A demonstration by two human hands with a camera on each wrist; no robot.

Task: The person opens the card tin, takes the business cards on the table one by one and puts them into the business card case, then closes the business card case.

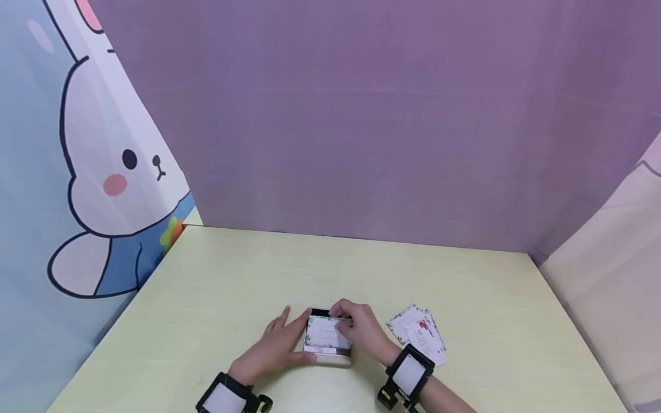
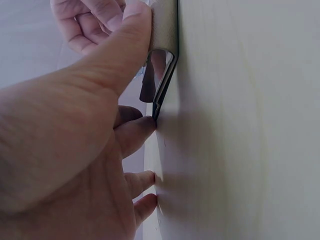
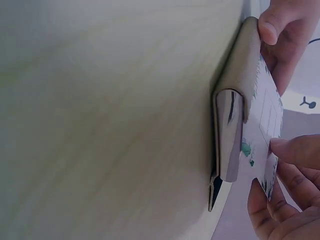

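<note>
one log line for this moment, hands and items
left hand: steadies metallic card case | right hand: pinches floral white card on case | loose printed cards: right, on pale green table

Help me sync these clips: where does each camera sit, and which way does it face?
Head: worn high, looking forward and down at the pale green table; both hands and wristbands show.
Left wrist: along the left hand, whose thumb lies on the small metal card case.
Right wrist: along the tabletop at the same case, floral card on top; right hand fingertips show.
All three views share the case.
</note>
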